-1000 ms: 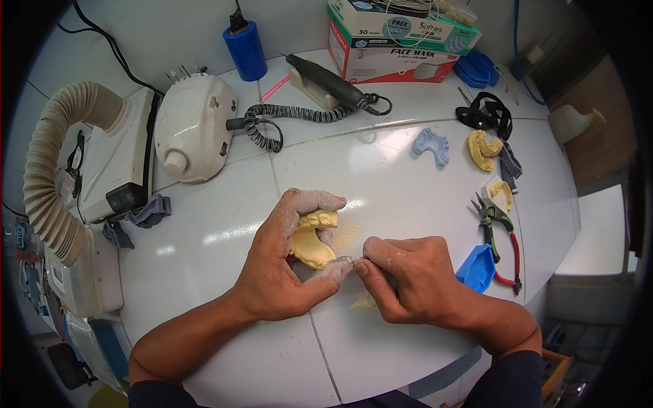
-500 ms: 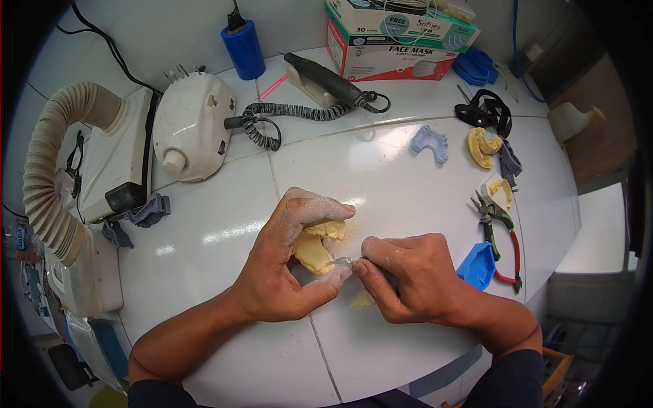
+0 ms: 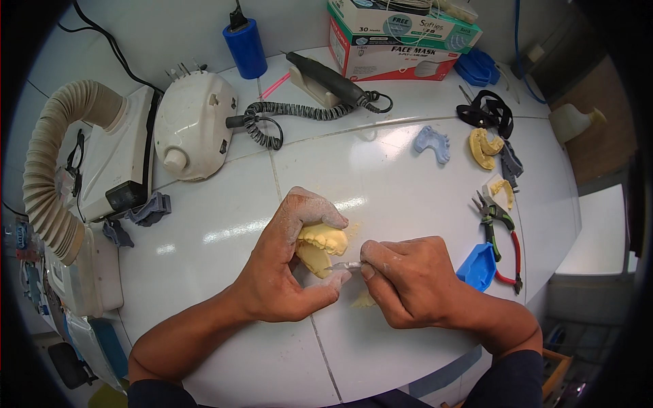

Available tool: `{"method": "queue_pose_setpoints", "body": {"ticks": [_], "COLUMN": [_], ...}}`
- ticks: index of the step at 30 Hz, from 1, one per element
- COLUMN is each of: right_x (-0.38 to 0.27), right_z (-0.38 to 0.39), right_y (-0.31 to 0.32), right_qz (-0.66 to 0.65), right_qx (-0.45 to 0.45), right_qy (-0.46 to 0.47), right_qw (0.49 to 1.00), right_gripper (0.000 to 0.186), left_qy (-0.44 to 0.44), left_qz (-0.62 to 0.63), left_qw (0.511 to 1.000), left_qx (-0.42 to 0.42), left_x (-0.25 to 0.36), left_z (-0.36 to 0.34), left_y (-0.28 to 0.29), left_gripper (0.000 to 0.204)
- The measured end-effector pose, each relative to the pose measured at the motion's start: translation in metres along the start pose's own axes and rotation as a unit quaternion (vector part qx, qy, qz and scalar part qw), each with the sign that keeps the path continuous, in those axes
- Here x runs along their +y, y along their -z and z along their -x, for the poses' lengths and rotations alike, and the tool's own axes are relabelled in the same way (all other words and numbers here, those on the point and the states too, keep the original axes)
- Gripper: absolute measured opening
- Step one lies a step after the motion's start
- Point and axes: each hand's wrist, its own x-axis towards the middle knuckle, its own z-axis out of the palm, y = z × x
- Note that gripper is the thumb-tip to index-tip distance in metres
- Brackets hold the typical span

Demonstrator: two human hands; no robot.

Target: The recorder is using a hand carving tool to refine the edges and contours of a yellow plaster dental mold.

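A yellow plaster dental cast is gripped in my left hand, between the curled fingers above and the thumb below. Its row of teeth faces up and to the right. My right hand is closed around a small metal carving knife, most of whose handle the fingers hide. The blade's tip meets the cast's lower edge, close to my left thumb. White dust coats the fingers of both hands. Pale yellow shavings lie on the white table beneath my right hand.
Right of my hands lie a blue mould, pliers, a yellow cast and a light-blue dental piece. A black handpiece rests behind, wired to a white control unit. A ribbed hose arches at the left.
The cast has turned in my left hand, so its teeth show more. My left index fingertip has drawn slightly left. The knife still touches the lower edge.
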Motion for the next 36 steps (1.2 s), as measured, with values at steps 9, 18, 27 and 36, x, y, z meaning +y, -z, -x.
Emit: {"method": "queue_pose_setpoints", "body": {"ticks": [9, 18, 27, 36], "right_x": [-0.004, -0.003, -0.001, 0.003], "right_z": [-0.001, 0.000, -0.003, -0.002], "right_y": [-0.002, -0.011, -0.001, 0.001], "right_qz": [0.042, 0.062, 0.016, -0.034], "right_qx": [-0.018, 0.009, 0.031, 0.038], "right_qy": [-0.004, 0.000, -0.017, -0.016], "right_qw": [0.999, 0.998, 0.999, 0.999], "right_gripper": [0.014, 0.014, 0.012, 0.011], "left_qy": [-0.025, -0.036, 0.064, 0.103], "left_qz": [-0.030, -0.048, -0.011, 0.084], "left_qw": [0.999, 0.998, 0.997, 0.991], "left_qx": [-0.010, -0.029, -0.051, 0.018], "left_x": [-0.003, -0.001, 0.004, 0.009], "left_z": [-0.001, -0.004, -0.002, -0.003], "left_y": [0.002, 0.004, 0.004, 0.000], "left_gripper": [0.052, 0.051, 0.083, 0.097]}}
